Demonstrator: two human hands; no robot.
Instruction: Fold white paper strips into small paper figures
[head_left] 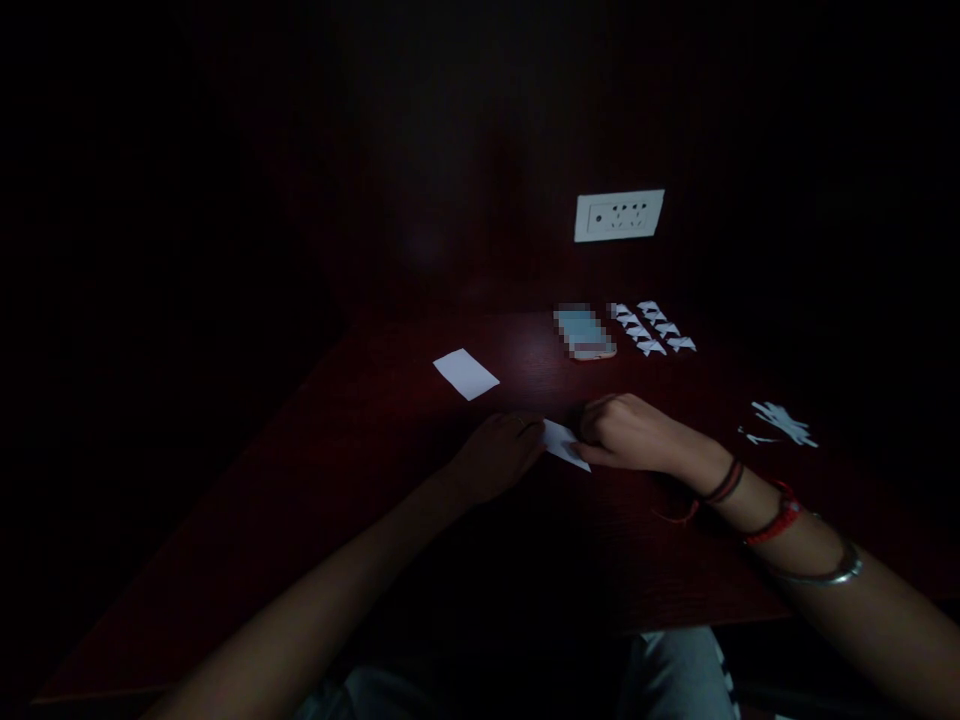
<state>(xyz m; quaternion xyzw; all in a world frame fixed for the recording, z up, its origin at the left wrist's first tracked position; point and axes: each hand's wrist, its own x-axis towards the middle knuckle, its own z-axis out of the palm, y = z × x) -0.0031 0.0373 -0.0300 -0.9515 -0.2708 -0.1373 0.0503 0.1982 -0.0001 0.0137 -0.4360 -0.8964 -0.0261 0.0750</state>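
Observation:
A small white piece of paper (564, 442) lies between my two hands, low over the dark red table. My left hand (501, 455) is at its left end, with fingers bent onto the edge. At its right side, my right hand (626, 432) is closed, thumb against the paper and the other fingers curled. Shadow hides some of the fingertips. Beyond my left hand lies a flat white sheet of paper (466, 374), apart from both hands.
A phone (585, 333) lies farther back. Right of it are several small folded paper pieces (651, 328) in two rows. Thin paper strips (784, 422) are heaped at the right. A power socket (619, 216) is on the wall behind the table (315, 440).

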